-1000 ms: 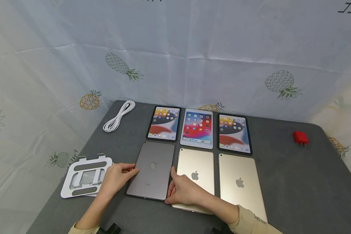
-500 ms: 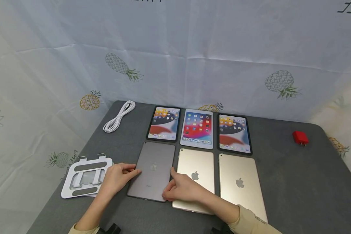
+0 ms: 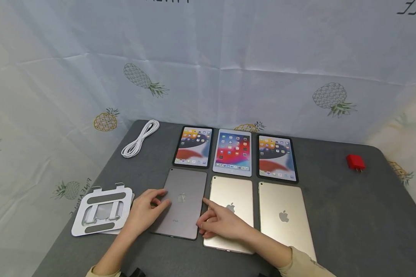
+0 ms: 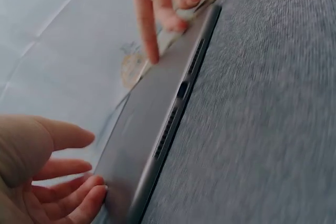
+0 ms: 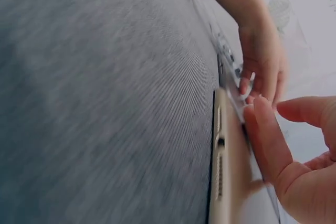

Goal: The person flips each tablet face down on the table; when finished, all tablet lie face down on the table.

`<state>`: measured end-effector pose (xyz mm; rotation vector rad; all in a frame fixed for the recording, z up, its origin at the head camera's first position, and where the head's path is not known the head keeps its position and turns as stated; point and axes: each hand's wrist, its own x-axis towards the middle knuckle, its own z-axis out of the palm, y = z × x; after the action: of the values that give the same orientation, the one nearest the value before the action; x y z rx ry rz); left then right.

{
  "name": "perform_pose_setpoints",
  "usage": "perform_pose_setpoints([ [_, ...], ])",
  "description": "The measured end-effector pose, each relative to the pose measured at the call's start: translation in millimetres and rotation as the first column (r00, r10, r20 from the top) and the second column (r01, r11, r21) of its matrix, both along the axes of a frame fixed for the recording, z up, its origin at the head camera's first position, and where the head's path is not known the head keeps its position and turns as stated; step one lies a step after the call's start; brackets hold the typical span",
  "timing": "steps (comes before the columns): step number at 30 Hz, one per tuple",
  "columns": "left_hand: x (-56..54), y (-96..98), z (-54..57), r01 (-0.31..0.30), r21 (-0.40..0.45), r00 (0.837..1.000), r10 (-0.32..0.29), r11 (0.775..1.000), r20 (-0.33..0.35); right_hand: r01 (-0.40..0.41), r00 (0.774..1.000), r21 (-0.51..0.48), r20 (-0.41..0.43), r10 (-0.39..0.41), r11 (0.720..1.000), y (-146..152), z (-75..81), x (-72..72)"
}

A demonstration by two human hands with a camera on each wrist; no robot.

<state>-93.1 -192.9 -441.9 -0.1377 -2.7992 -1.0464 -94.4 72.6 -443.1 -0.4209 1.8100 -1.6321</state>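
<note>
A grey tablet [image 3: 185,184] lies back side up on the table, its Apple logo showing. My left hand [image 3: 142,211] is at its left edge with relaxed fingers, thumb apart from the fingertips; the left wrist view shows these fingers [image 4: 89,200] close by the tablet's side. My right hand [image 3: 225,224] is over the gap between this tablet and a gold tablet [image 3: 237,186], index finger pointing to the grey one's right edge, other fingers loosely bent. Neither hand holds anything. Part of the middle gold tablet is hidden beneath the right hand.
A second gold tablet [image 3: 286,204] lies to the right. Behind stand in a row, lying flat, a black-framed tablet [image 3: 194,146], a white-framed tablet [image 3: 232,152] and another black-framed tablet [image 3: 277,157]. A white folding stand [image 3: 90,200], coiled white cable [image 3: 138,140] and red charger [image 3: 355,162] lie around them.
Both hands have loosened from the grey tablet's edges. The left thumb has lifted and that hand has shifted slightly; the right fingers have drawn back a little. The tablet has barely shifted.
</note>
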Motion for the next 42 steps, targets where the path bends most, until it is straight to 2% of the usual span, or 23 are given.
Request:
perform_pose_setpoints([
  [5, -4.8, 15.1, -2.2, 0.093, 0.13, 0.996, -0.094, 0.987, 0.006, 0.077, 0.997, -0.049, -0.019, -0.078, 0.996, 16, -6.0, -3.7],
  [10, -10.9, 31.2, -1.5, 0.153, 0.22, 0.984, -0.17, 0.963, 0.062, 0.163, 0.984, -0.069, -0.055, -0.167, 0.984, 37, -8.8, -9.6],
  [14, -15.6, 46.2, -0.9, 0.194, 0.255, 0.969, -0.225, 0.947, 0.1, 0.22, 0.972, -0.063, -0.072, -0.224, 0.974, 57, -8.2, -14.9],
  [23, -24.0, 82.6, -0.5, 0.274, 0.248, 0.943, -0.311, 0.929, 0.122, 0.307, 0.942, 0.008, -0.148, -0.303, 0.952, 98, -3.6, -20.7],
  [26, -27.8, 94.4, -0.4, 0.318, 0.267, 0.928, -0.356, 0.91, 0.111, 0.34, 0.931, 0.031, -0.153, -0.332, 0.94, 109, 0.0, -21.0],
  [33, -37.6, 121.5, 1.1, 0.423, 0.295, 0.877, -0.469, 0.857, 0.104, 0.432, 0.897, 0.093, -0.146, -0.417, 0.897, 131, 8.5, -20.8],
  [39, -43.9, 142.3, 1.6, 0.423, 0.378, 0.847, -0.507, 0.824, 0.157, 0.479, 0.874, 0.116, -0.155, -0.461, 0.87, 153, 12.0, -19.5],
  [42, -46.8, 152.1, 0.8, 0.407, 0.45, 0.834, -0.525, 0.795, 0.173, 0.501, 0.86, 0.119, -0.185, -0.476, 0.857, 164, 12.9, -19.2],
])
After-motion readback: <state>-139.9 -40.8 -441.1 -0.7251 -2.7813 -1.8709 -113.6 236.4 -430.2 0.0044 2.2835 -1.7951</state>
